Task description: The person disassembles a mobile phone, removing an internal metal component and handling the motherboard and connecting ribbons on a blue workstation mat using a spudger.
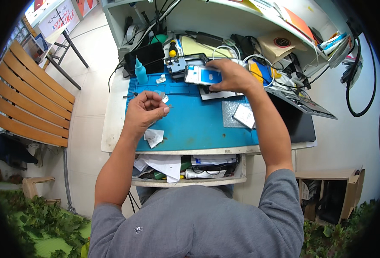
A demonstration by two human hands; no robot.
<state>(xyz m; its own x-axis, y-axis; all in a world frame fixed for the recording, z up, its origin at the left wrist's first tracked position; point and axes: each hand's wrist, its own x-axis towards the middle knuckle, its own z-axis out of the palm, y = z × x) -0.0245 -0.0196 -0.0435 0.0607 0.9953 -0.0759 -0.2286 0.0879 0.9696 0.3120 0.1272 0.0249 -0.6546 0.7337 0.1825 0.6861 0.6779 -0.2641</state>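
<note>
My right hand (231,77) grips an opened phone (200,75) with a blue and silver inside, held over the back of the blue repair mat (190,124). My left hand (148,107) is curled above the mat's left side, fingertips drawn toward the thumb; whatever they may hold is too small to make out. A light blue squeeze bottle (140,71) stands behind it, and a crumpled white tissue (154,137) lies below it. A white flat battery-like piece (244,115) lies on bubble wrap (229,122) at the right of the mat.
An open laptop (302,103) sits at the desk's right. Cables, papers and a dark screen (153,56) crowd the back under a shelf (207,13). An open drawer (164,167) holds papers and tools. A wooden slatted chair (30,96) is at the left.
</note>
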